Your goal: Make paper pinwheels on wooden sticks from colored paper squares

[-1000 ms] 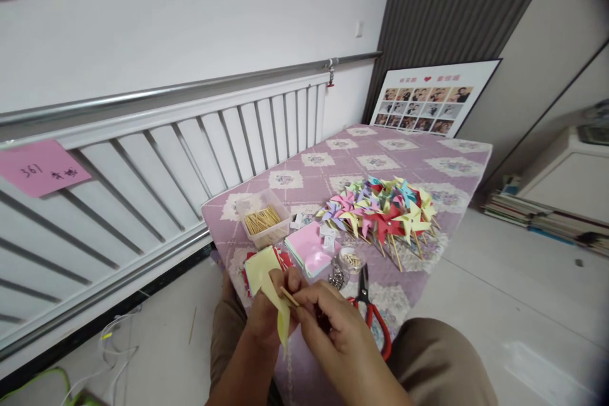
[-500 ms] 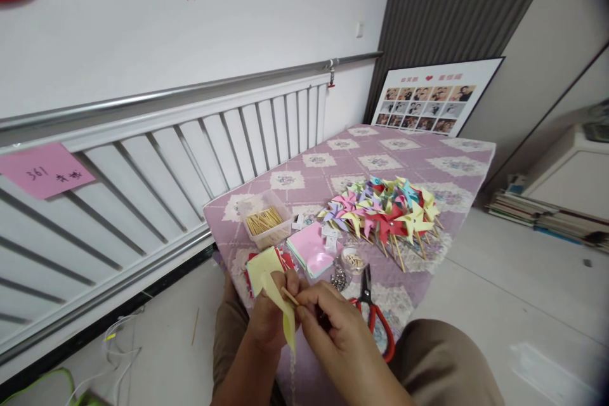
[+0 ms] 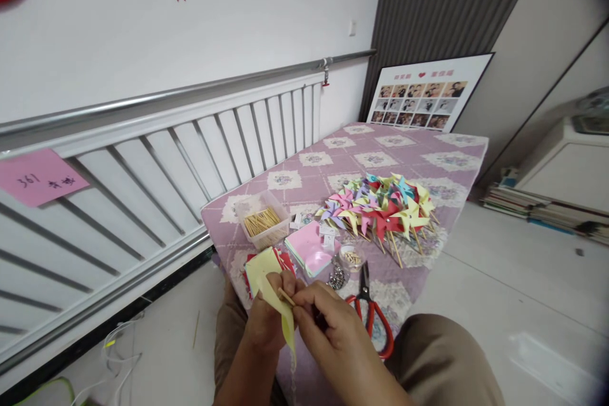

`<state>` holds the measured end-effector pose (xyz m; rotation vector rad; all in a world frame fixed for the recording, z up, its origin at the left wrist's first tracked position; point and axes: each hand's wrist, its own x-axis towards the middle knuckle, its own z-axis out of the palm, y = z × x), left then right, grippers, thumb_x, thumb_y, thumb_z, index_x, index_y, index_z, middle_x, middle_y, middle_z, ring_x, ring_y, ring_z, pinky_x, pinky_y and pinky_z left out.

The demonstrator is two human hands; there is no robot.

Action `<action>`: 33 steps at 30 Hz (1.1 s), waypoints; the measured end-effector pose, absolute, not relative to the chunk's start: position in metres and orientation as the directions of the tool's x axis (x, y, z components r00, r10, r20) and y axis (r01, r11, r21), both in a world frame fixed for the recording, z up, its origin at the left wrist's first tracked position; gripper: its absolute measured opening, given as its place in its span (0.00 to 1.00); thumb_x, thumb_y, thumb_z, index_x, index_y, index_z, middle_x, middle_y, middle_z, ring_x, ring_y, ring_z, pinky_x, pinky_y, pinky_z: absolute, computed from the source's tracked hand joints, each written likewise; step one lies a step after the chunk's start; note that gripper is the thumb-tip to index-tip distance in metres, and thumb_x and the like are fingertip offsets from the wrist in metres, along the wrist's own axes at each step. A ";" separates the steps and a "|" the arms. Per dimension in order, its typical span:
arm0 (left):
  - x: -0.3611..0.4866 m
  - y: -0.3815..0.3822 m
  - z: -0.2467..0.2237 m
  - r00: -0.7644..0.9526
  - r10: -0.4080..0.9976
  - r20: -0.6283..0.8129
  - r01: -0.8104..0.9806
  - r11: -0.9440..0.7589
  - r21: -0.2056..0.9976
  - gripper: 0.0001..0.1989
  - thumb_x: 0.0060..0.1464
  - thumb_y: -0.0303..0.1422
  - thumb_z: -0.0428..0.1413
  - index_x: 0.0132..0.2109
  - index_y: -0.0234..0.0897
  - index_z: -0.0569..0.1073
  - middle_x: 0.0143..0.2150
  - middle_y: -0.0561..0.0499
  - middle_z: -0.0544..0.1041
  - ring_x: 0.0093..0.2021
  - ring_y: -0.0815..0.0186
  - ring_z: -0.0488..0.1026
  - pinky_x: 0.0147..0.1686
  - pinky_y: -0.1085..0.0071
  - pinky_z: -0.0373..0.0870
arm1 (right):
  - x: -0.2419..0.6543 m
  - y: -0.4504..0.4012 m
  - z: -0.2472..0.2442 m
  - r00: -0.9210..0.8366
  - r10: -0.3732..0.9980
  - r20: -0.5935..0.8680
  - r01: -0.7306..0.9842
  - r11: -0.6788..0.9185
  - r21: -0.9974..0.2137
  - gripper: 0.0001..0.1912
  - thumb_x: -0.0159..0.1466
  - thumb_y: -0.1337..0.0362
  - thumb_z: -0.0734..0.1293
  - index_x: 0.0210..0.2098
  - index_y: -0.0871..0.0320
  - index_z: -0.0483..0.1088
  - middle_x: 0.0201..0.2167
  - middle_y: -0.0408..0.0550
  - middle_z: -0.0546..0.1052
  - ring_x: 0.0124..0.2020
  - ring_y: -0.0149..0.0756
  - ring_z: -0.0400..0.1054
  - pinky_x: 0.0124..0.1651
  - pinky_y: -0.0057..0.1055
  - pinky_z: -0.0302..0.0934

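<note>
My left hand is closed round a piece of yellow paper, folded and hanging down in front of its fingers. Against that paper, my right hand pinches a short thin wooden stick. The fingertips of both hands nearly meet there. Just behind the left hand lies a stack of yellow and red paper sheets. Pink sheets lie beyond, beside a small tub of wooden pieces and a heap of small metal parts. Scissors with red handles rest right of my right hand.
Many coloured paper pinwheels on sticks are piled on the patterned tablecloth. A clear box holds wooden sticks. A white radiator runs along the left side, and a photo board leans behind the table.
The view has shifted slightly. Both hands keep their hold, with the yellow paper and the stick turned a little.
</note>
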<state>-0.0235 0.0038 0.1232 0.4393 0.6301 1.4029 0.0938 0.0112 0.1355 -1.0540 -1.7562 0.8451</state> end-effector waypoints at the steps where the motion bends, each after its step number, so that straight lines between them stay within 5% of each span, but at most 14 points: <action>1: -0.023 0.010 0.115 0.040 0.993 -0.111 -0.774 0.101 0.626 0.08 0.47 0.34 0.63 0.28 0.41 0.71 0.31 0.51 0.71 0.38 0.63 0.68 0.37 0.70 0.67 | 0.094 0.011 0.135 -0.238 0.911 0.338 0.298 0.399 -0.867 0.07 0.64 0.69 0.62 0.30 0.54 0.67 0.26 0.41 0.68 0.27 0.30 0.63 0.30 0.25 0.56; 3: -0.024 0.025 0.101 0.102 0.995 -0.002 -0.801 0.083 0.593 0.18 0.38 0.34 0.69 0.19 0.38 0.65 0.25 0.53 0.66 0.34 0.64 0.68 0.36 0.69 0.67 | 0.094 0.012 0.135 -0.236 0.914 0.329 0.294 0.390 -0.873 0.07 0.64 0.68 0.61 0.29 0.54 0.67 0.26 0.41 0.68 0.27 0.30 0.62 0.30 0.24 0.56; 33: -0.025 0.043 0.081 0.195 0.966 0.172 -0.873 0.091 0.479 0.12 0.46 0.31 0.65 0.24 0.37 0.69 0.27 0.56 0.70 0.29 0.71 0.66 0.34 0.72 0.64 | 0.093 0.016 0.127 -0.203 0.852 0.483 0.304 0.524 -0.796 0.08 0.63 0.74 0.61 0.30 0.55 0.66 0.26 0.40 0.68 0.25 0.28 0.62 0.29 0.23 0.55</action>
